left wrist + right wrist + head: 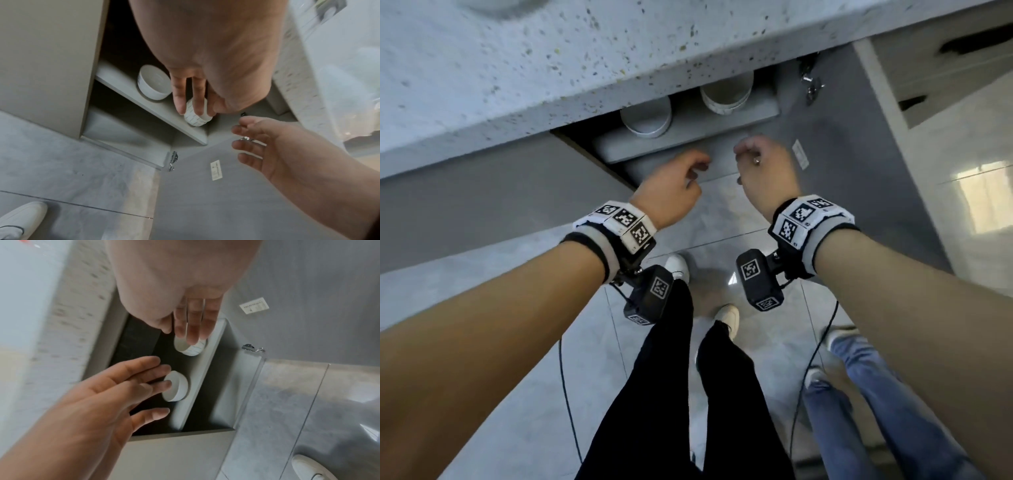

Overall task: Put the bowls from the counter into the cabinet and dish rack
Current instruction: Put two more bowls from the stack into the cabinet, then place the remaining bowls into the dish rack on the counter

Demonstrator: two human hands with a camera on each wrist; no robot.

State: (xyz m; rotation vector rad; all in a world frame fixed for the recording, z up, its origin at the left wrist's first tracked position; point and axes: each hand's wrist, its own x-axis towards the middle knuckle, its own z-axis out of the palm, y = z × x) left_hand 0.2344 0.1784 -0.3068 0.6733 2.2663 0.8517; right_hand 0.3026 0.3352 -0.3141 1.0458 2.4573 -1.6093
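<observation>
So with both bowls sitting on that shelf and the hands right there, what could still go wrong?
The plain bowl sits near the shelf front edge, so a brush from the left hand might tip it off. The open cabinet door stands beside the right hand; swinging it shut carelessly could catch fingers. The patterned bowl looks safer, further in.

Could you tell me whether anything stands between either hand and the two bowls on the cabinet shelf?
Nothing visible does. The door is swung open to the right, and the plain bowl and patterned bowl sit apart on the shelf. The left hand and right hand hold nothing, just in front of the shelf edge.
</observation>
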